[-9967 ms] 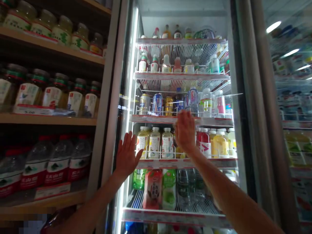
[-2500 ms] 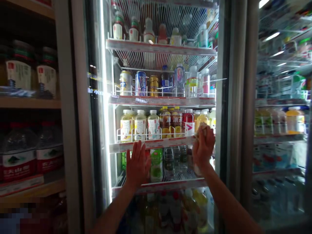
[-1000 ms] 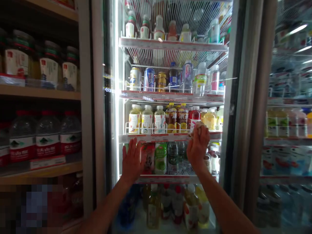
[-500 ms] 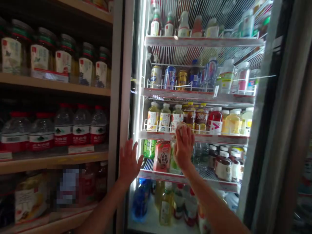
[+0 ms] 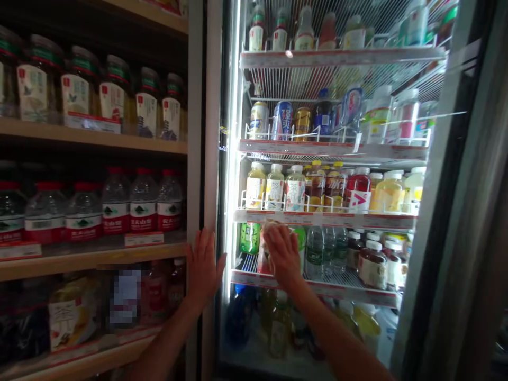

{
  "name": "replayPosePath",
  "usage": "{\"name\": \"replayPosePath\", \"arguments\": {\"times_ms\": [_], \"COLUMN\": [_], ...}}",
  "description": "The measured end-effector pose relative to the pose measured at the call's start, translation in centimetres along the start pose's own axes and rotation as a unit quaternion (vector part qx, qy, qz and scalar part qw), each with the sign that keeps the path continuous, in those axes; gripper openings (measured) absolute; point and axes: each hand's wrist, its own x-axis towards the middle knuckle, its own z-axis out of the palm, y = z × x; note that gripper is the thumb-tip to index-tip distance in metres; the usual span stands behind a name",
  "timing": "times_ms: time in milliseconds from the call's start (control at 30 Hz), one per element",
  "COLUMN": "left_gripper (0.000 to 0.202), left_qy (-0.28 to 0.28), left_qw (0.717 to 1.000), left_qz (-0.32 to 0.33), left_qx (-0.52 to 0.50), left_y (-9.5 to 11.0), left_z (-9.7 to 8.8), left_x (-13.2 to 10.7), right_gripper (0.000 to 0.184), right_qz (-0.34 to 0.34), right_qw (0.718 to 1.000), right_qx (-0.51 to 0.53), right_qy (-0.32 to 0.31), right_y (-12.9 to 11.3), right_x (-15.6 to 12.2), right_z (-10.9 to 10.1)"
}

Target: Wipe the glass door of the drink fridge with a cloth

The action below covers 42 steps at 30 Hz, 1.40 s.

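Note:
My left hand (image 5: pixel 204 267) lies flat with fingers spread on the left frame of a lit drinks fridge (image 5: pixel 212 132). To its right, my right hand (image 5: pixel 282 255) presses against the fridge's glass door (image 5: pixel 432 174) in front of the lower shelf. Its fingers are closed on a pale crumpled cloth (image 5: pixel 271 228) that shows just above the knuckles. Behind the glass near that hand stand a pink carton and green bottles (image 5: pixel 250 238).
Wire fridge shelves hold cans (image 5: pixel 281 120), tea bottles (image 5: pixel 274 186) and juice bottles (image 5: pixel 387 191). Wooden shelves (image 5: pixel 95 138) on the left carry jars (image 5: pixel 109 95) and red-capped water bottles (image 5: pixel 141 201). A dark door frame (image 5: pixel 456 211) stands at the right.
My right hand with the cloth has slid left and down across the glass, from the right side to the lower left. My left hand has shifted left onto the frame.

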Motion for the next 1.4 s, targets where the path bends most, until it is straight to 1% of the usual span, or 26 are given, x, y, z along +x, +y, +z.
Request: {"name": "replayPosePath", "arguments": {"times_ms": [67, 100, 167, 233, 300, 367, 400, 433, 533, 600, 633, 700, 767, 833, 867, 933, 1033, 1067, 1100, 1133, 1200, 1300, 1333, 1367, 1400], "left_gripper": [0.065, 0.065, 0.066, 0.067, 0.067, 0.067, 0.067, 0.066, 0.067, 0.067, 0.066, 0.066, 0.067, 0.068, 0.068, 0.068, 0.068, 0.068, 0.069, 0.069, 0.069, 0.07, 0.07, 0.07, 0.07], "left_qy": [-0.002, 0.0, 0.006, 0.013, 0.02, 0.024, 0.024, 0.022, 0.013, 0.003, -0.001, -0.003, -0.001, 0.006, 0.009, 0.014, 0.013, 0.011, 0.01, 0.01, 0.007, 0.006, 0.006, 0.007, 0.007], "left_qw": [1.0, 1.0, 0.999, 0.997, 0.994, 0.991, 0.99, 0.989, 0.989, 0.989, 0.989, 0.988, 0.986, 0.984, 0.983, 0.983, 0.983, 0.984, 0.984, 0.984, 0.985, 0.986, 0.986, 0.986, 0.985], "left_qz": [0.008, 0.014, 0.031, 0.053, 0.077, 0.093, 0.097, 0.099, 0.101, 0.104, 0.105, 0.107, 0.114, 0.126, 0.13, 0.132, 0.129, 0.127, 0.125, 0.122, 0.119, 0.118, 0.12, 0.121, 0.123], "left_qx": [-0.013, -0.021, -0.041, -0.061, -0.08, -0.094, -0.099, -0.103, -0.108, -0.109, -0.109, -0.112, -0.118, -0.125, -0.127, -0.129, -0.128, -0.128, -0.128, -0.128, -0.124, -0.117, -0.117, -0.118, -0.119], "left_y": [1.3, 2.1, 4.1, 6.3, 8.4, 10.0, 10.6, 11.1, 12.1, 12.8, 13.2, 14.2, 15.2, 16.0, 16.3, 16.5, 16.6, 16.6, 16.7, 16.7, 16.9, 17.0, 17.0, 17.0, 16.9], "left_z": [0.6, 1.0, 1.7, 2.2, 2.6, 2.9, 3.0, 3.1, 3.5, 3.7, 3.9, 4.1, 4.3, 4.5, 4.6, 4.7, 4.9, 5.0, 5.0, 5.0, 5.1, 5.2, 5.1, 5.1, 5.1], "left_x": [0.0, 0.0, 0.4, 0.8, 1.3, 1.6, 1.7, 1.7, 1.6, 1.5, 1.5, 1.6, 1.9, 2.2, 2.3, 2.4, 2.4, 2.3, 2.3, 2.2, 2.1, 1.9, 1.9, 1.7, 1.6], "right_gripper": [0.058, 0.06, 0.063, 0.063, 0.063, 0.063, 0.063, 0.063, 0.061, 0.06, 0.06, 0.06, 0.061, 0.062, 0.062, 0.061, 0.057, 0.056, 0.055, 0.055, 0.057, 0.063, 0.064, 0.065, 0.065], "right_qz": [0.078, 0.104, 0.123, 0.095, 0.043, 0.017, 0.023, 0.039, 0.116, 0.152, 0.158, 0.142, 0.099, 0.063, 0.059, 0.088, 0.179, 0.204, 0.221, 0.226, 0.2, 0.111, 0.086, 0.069, 0.065], "right_qw": [0.995, 0.991, 0.988, 0.993, 0.998, 0.999, 0.999, 0.998, 0.986, 0.976, 0.974, 0.979, 0.99, 0.996, 0.996, 0.99, 0.965, 0.956, 0.949, 0.948, 0.962, 0.989, 0.993, 0.995, 0.994], "right_qx": [-0.037, -0.052, -0.064, -0.051, -0.032, -0.031, -0.038, -0.052, -0.106, -0.124, -0.122, -0.099, -0.068, -0.06, -0.067, -0.103, -0.166, -0.177, -0.181, -0.175, -0.141, -0.084, -0.074, -0.074, -0.084], "right_qy": [0.043, 0.059, 0.064, 0.041, 0.01, -0.001, 0.002, 0.01, 0.057, 0.093, 0.106, 0.106, 0.07, 0.029, 0.018, 0.029, 0.096, 0.117, 0.132, 0.137, 0.12, 0.051, 0.027, 0.008, 0.002], "right_y": [3.2, 4.3, 5.0, 4.3, 3.6, 4.0, 4.9, 6.2, 10.9, 12.8, 12.9, 12.0, 10.4, 10.0, 10.5, 13.0, 17.6, 18.5, 18.8, 18.5, 16.2, 12.2, 11.6, 11.5, 12.1], "right_x": [-0.4, -0.5, -0.6, -0.9, -1.4, -2.1, -2.6, -3.0, -4.1, -4.3, -4.3, -4.2, -4.2, -4.7, -5.1, -6.0, -7.2, -7.4, -7.4, -7.4, -7.2, -7.2, -7.3, -7.6, -8.0], "right_z": [-1.9, -2.6, -3.5, -3.5, -3.3, -3.6, -4.0, -4.7, -7.0, -7.9, -8.1, -7.8, -7.2, -7.1, -7.5, -8.8, -10.9, -11.3, -11.4, -11.2, -10.1, -8.6, -8.5, -8.7, -9.1]}}
